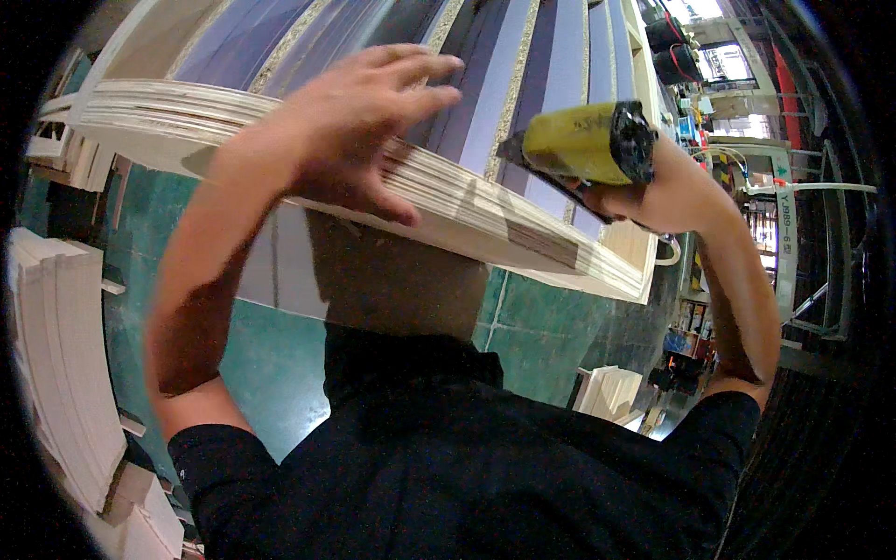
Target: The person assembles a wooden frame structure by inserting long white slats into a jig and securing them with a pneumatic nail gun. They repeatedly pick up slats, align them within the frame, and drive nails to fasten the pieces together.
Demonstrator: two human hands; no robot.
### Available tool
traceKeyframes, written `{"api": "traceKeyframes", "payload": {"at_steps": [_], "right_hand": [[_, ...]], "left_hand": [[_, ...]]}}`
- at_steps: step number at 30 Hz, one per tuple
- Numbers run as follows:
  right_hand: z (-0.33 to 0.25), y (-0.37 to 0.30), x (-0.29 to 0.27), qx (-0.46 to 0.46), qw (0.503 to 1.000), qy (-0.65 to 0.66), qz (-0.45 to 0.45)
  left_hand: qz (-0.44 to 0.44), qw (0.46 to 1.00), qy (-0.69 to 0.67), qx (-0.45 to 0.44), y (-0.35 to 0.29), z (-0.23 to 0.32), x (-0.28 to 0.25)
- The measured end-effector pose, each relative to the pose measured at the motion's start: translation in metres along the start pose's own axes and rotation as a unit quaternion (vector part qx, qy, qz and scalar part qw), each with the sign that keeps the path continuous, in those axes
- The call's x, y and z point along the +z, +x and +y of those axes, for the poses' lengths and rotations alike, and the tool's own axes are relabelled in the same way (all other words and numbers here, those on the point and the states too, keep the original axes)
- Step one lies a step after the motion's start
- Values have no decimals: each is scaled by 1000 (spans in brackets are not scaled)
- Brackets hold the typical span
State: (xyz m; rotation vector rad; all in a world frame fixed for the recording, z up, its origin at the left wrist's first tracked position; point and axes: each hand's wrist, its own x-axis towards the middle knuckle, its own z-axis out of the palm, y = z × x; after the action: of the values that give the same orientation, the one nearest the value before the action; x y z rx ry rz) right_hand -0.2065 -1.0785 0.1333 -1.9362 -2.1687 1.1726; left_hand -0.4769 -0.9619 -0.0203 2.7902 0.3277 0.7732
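Note:
My right hand [674, 191] is wrapped round the grip of a yellow and black nail gun [574, 145], whose dark nose points left above a pale wooden frame [467, 198]. My left hand [350, 126] hovers at or rests on the frame's near edge, fingers spread and holding nothing; whether it touches the wood I cannot tell. That near edge shows several thin layers. Behind it, chipboard strips [511, 89] run away from me between bluish-grey panels [481, 117].
A tall stack of pale boards [65, 345] stands at the left, with a smaller stack of boards [609, 392] at the lower right. Green floor [271, 345] shows below the frame. Machinery with a metal frame [789, 224] and hoses fills the right side.

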Motion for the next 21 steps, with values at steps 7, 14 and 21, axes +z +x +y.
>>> {"api": "traceKeyframes", "payload": {"at_steps": [7,14,21], "right_hand": [[-46,44,17,-28,999,32,-31],[-56,64,29,-100,994,3,-45],[-64,67,33,-69,996,21,-47]], "left_hand": [[-96,994,-21,-40,-23,-21,-13],[-118,987,-74,-84,-22,-20,-17],[-106,986,-88,-99,-24,-16,-12]]}}
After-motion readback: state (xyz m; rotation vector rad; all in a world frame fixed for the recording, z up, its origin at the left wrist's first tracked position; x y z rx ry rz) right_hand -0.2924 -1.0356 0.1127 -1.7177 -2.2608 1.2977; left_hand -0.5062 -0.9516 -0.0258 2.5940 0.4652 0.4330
